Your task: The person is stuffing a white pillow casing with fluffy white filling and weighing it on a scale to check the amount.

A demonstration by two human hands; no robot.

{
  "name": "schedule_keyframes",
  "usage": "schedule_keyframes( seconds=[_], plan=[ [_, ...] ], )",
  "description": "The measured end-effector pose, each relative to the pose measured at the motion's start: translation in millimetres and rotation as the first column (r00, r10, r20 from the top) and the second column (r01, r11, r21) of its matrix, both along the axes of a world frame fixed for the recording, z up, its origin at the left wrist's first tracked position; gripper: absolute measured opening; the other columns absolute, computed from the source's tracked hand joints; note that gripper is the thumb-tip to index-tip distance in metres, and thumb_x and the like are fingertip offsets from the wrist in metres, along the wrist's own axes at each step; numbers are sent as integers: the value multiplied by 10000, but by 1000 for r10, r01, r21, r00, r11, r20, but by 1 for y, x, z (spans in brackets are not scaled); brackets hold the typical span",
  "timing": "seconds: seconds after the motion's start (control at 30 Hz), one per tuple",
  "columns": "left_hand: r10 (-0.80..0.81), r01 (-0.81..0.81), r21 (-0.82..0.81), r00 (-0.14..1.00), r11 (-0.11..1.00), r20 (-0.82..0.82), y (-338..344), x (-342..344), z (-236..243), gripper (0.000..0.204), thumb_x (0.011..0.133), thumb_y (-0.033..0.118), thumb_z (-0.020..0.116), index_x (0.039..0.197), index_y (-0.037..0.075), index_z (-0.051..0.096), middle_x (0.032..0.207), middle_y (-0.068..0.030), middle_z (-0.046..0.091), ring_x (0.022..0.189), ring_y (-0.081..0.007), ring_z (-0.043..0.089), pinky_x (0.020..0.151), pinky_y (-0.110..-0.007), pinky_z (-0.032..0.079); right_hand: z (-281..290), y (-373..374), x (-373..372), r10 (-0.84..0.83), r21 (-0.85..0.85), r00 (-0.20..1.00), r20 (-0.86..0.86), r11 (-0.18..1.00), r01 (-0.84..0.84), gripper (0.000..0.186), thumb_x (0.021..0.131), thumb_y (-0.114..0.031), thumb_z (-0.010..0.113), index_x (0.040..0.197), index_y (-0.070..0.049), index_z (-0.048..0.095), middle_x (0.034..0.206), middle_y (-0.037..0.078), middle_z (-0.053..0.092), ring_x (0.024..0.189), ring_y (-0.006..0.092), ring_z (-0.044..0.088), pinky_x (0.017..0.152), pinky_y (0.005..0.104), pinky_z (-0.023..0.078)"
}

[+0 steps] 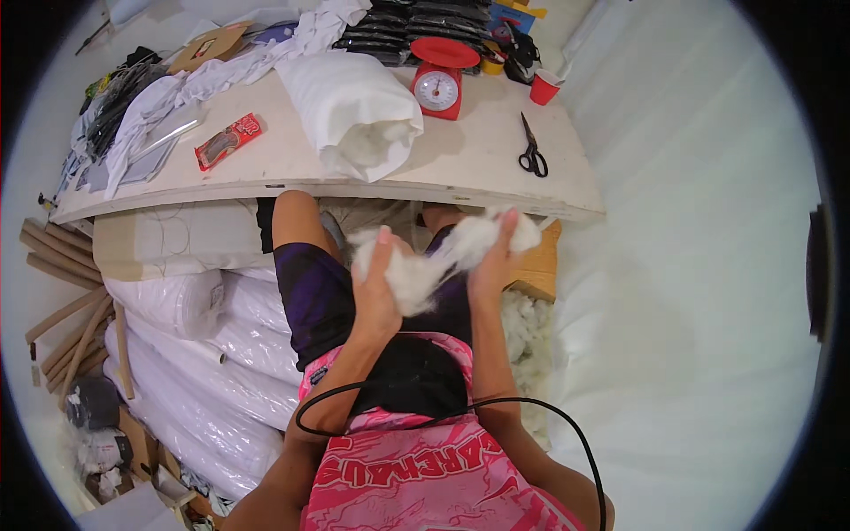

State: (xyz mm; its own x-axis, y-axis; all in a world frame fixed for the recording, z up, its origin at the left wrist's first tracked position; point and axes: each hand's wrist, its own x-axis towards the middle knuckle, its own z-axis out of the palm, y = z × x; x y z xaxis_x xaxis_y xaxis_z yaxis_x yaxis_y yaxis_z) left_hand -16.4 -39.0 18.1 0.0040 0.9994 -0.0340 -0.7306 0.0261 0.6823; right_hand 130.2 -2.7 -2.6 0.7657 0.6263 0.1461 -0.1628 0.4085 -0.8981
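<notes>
Over my lap, my left hand (375,279) and my right hand (493,265) each grip part of a tuft of white fibre stuffing (416,281). Thin strands stretch between the two clumps, and both thumbs press on them from above. On the table ahead lies a white fabric casing (350,106), its mouth facing me, with fluffy stuffing (367,143) showing inside. Neither hand touches the casing or the table.
The white table (283,159) carries a red dial scale (437,88), black scissors (532,150), a red cup (545,86) and a red packet (228,142). Loose stuffing (527,341) lies below on the right. Plastic-wrapped rolls (212,372) fill the left. A black cable (531,400) crosses my front.
</notes>
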Motion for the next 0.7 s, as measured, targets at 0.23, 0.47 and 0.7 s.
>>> schedule_keyframes(
  seconds=[0.23,0.47,0.7],
  plan=[
    [204,-169,159,950,973,-238,10,-10,13,457,1029,373,388,1297,17,485,1213,-75,550,1122,-158,516,978,-291,397,8,-57,-43,461,129,885,-67,883,-451,435,1013,-323,422,1308,-7,474,1268,108,540,1199,207,499,1034,374,385],
    [-115,158,307,982,938,-152,-46,4,33,565,998,222,478,1472,37,235,1375,-65,445,1220,-184,457,1043,-320,351,43,-87,-73,405,44,722,561,856,-515,471,996,-349,418,1326,-13,416,1326,110,423,1170,233,461,983,347,367],
    [186,-125,245,952,961,-244,-39,-7,3,311,921,69,475,1224,-2,492,1147,-84,585,1038,-175,563,877,-311,468,63,-103,-85,463,-8,597,655,794,-608,476,993,-411,390,1187,-21,584,1445,186,351,1364,343,303,1107,443,226]
  ],
)
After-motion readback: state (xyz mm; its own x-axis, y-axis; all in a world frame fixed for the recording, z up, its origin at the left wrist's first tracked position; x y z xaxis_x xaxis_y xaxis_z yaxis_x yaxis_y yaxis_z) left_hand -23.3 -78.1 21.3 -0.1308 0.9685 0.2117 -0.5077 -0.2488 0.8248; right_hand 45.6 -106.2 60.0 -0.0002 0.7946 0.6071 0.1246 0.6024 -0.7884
